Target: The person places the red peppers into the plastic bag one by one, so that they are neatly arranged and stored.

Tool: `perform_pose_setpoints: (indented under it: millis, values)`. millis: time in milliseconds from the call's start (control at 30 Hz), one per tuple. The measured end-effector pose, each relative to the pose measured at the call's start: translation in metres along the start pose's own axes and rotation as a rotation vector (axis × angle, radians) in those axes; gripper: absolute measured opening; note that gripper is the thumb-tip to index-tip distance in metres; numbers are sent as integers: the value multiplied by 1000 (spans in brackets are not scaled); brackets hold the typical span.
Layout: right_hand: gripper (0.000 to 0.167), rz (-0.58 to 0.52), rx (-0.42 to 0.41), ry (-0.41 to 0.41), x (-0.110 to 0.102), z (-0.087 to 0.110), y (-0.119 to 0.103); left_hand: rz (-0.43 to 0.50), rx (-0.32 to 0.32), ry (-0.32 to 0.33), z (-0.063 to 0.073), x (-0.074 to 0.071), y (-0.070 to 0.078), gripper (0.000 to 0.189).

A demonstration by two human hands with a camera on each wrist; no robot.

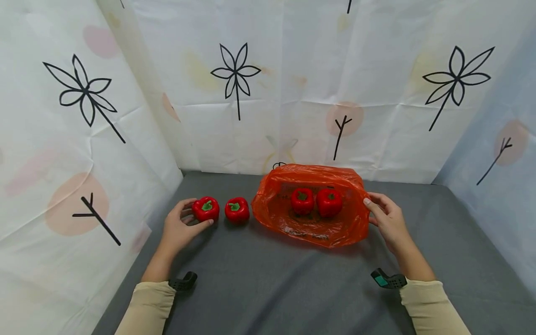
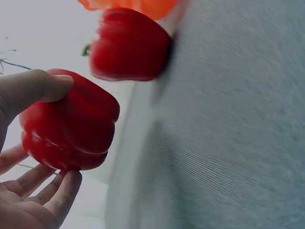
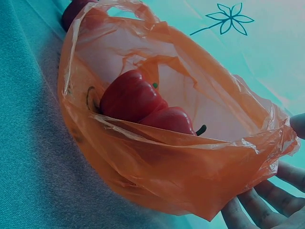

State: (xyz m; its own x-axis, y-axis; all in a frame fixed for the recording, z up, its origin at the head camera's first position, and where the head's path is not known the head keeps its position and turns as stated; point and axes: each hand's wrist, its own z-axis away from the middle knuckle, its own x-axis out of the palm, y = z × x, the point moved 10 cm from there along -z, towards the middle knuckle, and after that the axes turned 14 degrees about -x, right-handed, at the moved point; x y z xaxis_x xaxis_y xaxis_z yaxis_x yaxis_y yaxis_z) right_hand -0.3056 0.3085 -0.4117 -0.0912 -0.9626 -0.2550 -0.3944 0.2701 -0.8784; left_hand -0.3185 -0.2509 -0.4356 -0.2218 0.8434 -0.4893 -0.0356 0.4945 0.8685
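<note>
My left hand (image 1: 181, 226) grips a red bell pepper (image 1: 205, 209) between thumb and fingers. In the left wrist view this held pepper (image 2: 71, 124) hangs above the grey cloth, tilted. Just right of it, a second bell pepper (image 1: 237, 211) stands on the cloth, green stem up. An orange-red plastic bag (image 1: 284, 225) lies with its mouth spread wide. Inside are two more peppers, one on the left (image 1: 302, 201) and one on the right (image 1: 329, 202). My right hand (image 1: 387, 221) pinches the bag's right edge, thumb on the rim and fingers outside.
A grey cloth (image 1: 259, 279) covers the table. White sheets with leaf drawings (image 1: 301, 83) stand as walls at the back and both sides. Each wrist wears a dark strap device, one on the left (image 1: 184, 282) and one on the right (image 1: 389, 279).
</note>
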Motion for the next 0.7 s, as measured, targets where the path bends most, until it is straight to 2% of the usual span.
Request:
perform_pose_setpoints:
  millis: [167, 333, 500, 700]
  values:
    - [50, -11, -3, 1, 0, 1, -1, 18, 45, 2, 9, -5, 25, 75]
    - [50, -10, -3, 2, -1, 1, -1, 72, 131, -33, 24, 2, 63, 74]
    - [50, -12, -2, 2, -1, 1, -1, 133, 216, -85, 39, 20, 100, 74]
    - [52, -8, 4, 1, -1, 1, 0, 184, 250, -192, 49, 60, 130, 72]
